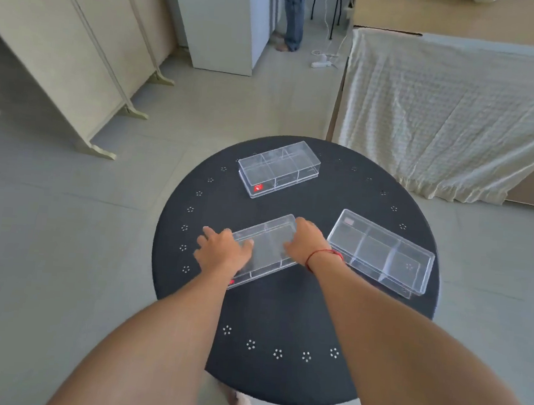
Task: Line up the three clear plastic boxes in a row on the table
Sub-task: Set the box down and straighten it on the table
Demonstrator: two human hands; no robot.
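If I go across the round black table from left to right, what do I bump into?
Left hand → box being held → right hand → box on the right. The far box sits behind, so it has no clear place.

A round black counter (pixel 281 313) with little white dot rings near its edge carries three clear boxes: the far box (pixel 279 168), the right box (pixel 381 251), and the near box (pixel 266 250). They sit apart.
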